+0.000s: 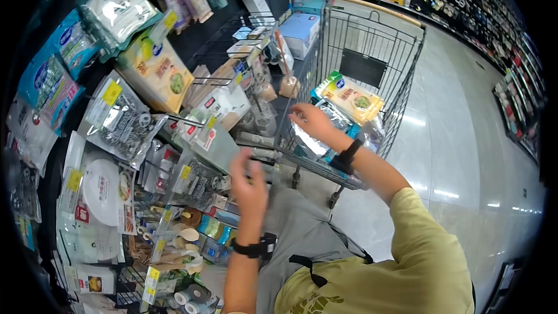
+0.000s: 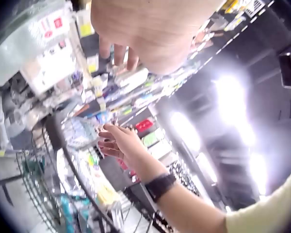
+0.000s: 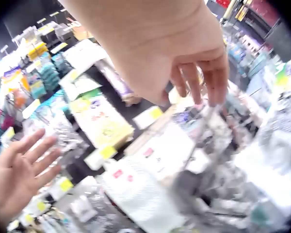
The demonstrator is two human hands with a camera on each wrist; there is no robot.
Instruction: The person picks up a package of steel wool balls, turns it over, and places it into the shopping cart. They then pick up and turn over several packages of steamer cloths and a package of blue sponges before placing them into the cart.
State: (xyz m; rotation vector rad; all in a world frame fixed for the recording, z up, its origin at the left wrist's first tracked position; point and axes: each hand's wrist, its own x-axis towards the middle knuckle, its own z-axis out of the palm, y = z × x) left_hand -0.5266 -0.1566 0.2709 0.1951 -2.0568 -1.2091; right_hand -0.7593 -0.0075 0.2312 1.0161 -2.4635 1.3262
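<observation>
My left hand (image 1: 249, 189) is raised in front of the shelf with fingers spread apart and nothing in them. Close behind it in the head view is a clear pack with a white and red label (image 1: 203, 138). My right hand (image 1: 317, 123) hovers over the near left side of a wire shopping cart (image 1: 400, 96), its fingers loosely bent and holding nothing. Below it in the cart lies a shiny silver plastic pack (image 1: 312, 143). Beside that, a yellow pack with a green bowl picture (image 1: 353, 100) lies on top of the goods.
Hanging packs fill the shelf on the left, among them a yellow pack (image 1: 157, 72), a pack of white plates (image 1: 102, 192) and wooden spoons (image 1: 187, 234). A blue-white box (image 1: 299, 34) stands beyond. Tiled floor (image 1: 447, 151) extends right of the cart toward another rack (image 1: 517, 102).
</observation>
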